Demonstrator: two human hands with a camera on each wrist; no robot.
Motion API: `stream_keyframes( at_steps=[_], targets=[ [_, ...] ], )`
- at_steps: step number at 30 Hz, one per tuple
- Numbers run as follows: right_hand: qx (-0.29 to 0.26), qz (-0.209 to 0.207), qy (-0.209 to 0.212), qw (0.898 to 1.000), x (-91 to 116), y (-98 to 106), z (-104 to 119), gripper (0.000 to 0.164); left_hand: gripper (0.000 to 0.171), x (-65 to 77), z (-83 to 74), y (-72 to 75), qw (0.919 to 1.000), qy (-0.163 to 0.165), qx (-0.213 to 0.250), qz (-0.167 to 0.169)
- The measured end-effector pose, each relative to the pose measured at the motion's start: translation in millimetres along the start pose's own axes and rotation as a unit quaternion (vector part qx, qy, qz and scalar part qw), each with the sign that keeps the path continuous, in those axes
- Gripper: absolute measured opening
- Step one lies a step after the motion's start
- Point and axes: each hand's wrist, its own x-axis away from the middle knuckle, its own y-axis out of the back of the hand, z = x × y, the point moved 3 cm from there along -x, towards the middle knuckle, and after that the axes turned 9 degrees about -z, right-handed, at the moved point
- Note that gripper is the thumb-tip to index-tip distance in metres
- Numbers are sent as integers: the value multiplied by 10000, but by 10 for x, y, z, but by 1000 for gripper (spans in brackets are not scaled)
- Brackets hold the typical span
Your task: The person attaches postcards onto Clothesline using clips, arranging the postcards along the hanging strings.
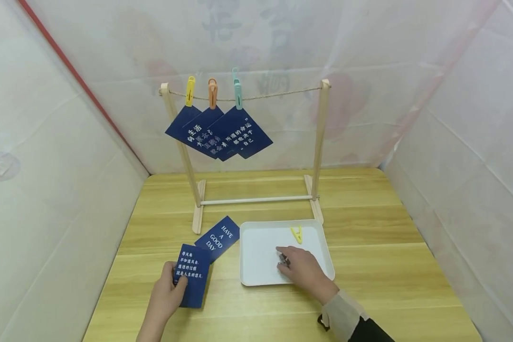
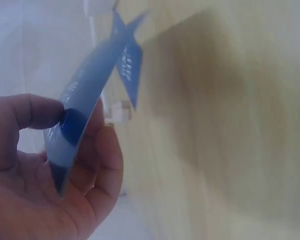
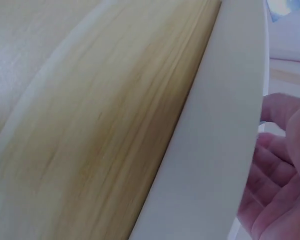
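My left hand [image 1: 166, 294] grips a dark blue card [image 1: 194, 275] with white writing, thumb on its face and fingers behind. In the left wrist view the card [image 2: 82, 95] looks bowed, tilted above the table. Just past it lies another blue card [image 1: 222, 235] reading "HAVE A GOOD DAY". Over the white tray [image 1: 256, 278] is my right hand [image 1: 301, 268], thumb and forefinger a little apart; a small dark patch shows between them, and I cannot tell whether it is held. Beyond those fingers, a yellow clothespin [image 1: 297, 234] lies in the tray.
A wooden rack [image 1: 319, 142] stands at the back with a string [image 1: 282, 94] across it. Yellow [image 1: 190, 92], orange [image 1: 213, 92] and teal [image 1: 238, 95] clothespins on the string hold overlapping blue cards [image 1: 252, 137]. White cloth walls [image 1: 466, 156] flank the table.
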Motion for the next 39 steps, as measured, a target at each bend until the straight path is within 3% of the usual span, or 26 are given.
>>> stream_keyframes(
  at_steps=[4, 11, 17, 26, 39],
  targets=[
    [-338, 96, -217, 9991, -12, 80, -15, 33, 31, -58, -130, -4, 9992, -248, 219, -203],
    [-847, 393, -546, 9941, -43, 170, -86, 33, 17, -157, -314, -27, 9966, -385, 598, -412],
    [-930, 17, -434, 9947, -98, 332, -91, 47, 14, -240, -510, -55, 9906, -757, 1042, -454],
    [-1239, -461, -183, 9910, -225, 574, -106, 34, 23, -381, -802, -44, 9792, -1246, 1557, -369],
    [-1506, -627, 41, 9866, -462, 1030, -55, 28, 36, -534, -1080, -9, 9748, -1355, 1751, -280]
  ],
)
